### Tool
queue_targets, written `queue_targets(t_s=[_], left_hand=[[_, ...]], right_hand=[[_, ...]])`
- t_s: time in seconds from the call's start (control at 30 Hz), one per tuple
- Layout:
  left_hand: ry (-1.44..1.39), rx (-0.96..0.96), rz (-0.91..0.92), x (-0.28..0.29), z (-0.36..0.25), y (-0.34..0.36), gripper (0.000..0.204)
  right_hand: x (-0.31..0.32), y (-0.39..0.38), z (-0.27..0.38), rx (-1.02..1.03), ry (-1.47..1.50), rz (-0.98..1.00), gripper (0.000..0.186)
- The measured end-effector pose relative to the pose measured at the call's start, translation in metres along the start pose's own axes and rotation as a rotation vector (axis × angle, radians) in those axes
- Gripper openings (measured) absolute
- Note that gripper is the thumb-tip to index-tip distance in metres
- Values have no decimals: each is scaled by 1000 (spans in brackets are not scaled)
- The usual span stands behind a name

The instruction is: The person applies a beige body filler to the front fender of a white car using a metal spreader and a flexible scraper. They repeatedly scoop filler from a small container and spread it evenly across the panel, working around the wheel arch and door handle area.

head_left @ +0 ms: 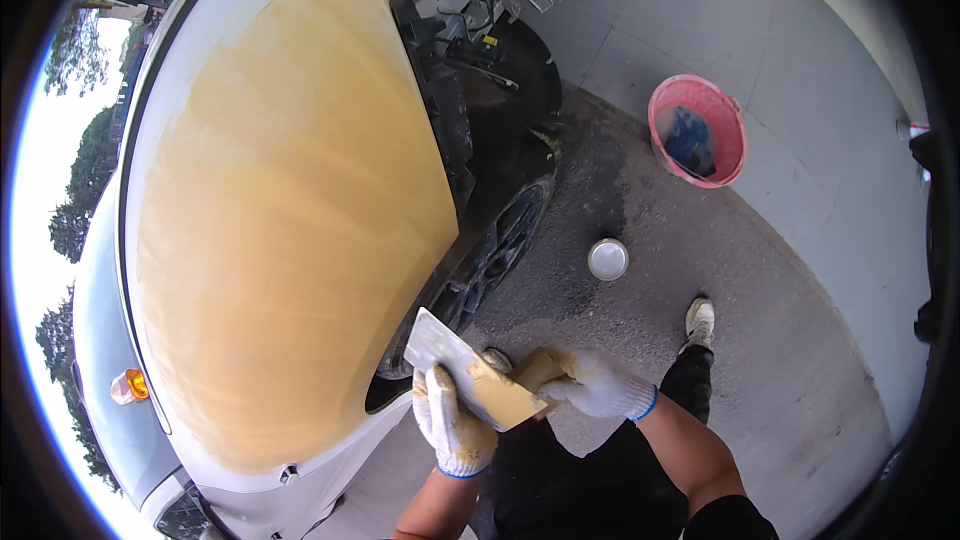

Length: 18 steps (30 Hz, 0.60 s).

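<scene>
In a white work glove, my left hand (455, 427) grips a flat rectangular mixing board (460, 360) from below and the side. Tan filler is smeared over the board's near right end. My right hand (600, 385), gloved too, is closed on a tan-coated putty spreader (537, 370) at that end; the fingers partly cover it. Beyond both hands stretches a white car body panel (200, 35), largely coated with a wide, streaky layer of tan filler (300, 210). Neither hand touches the panel.
The car's wheel (510, 230) and exposed front parts (465, 10) lie right of the panel. On the dark floor stand an open round tin (608, 259) and a pink bucket (740, 130) holding a blue cloth-like thing. My shoe (700, 318) is at the right.
</scene>
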<state>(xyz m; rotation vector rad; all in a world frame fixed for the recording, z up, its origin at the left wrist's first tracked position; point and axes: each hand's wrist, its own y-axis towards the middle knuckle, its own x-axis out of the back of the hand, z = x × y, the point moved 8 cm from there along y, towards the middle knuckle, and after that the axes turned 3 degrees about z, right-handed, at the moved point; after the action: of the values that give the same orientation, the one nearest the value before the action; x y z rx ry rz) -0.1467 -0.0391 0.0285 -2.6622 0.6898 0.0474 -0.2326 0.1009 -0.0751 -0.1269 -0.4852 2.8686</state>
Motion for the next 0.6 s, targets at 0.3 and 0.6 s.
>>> queue_targets(t_s=[0.3, 0.6], left_hand=[[-136, -25, 25, 21, -17, -39, 43], [-215, -200, -109, 19, -26, -22, 36]], right_hand=[[256, 58, 282, 1037, -938, -1090, 34], [215, 51, 268, 1037, -952, -716, 35]])
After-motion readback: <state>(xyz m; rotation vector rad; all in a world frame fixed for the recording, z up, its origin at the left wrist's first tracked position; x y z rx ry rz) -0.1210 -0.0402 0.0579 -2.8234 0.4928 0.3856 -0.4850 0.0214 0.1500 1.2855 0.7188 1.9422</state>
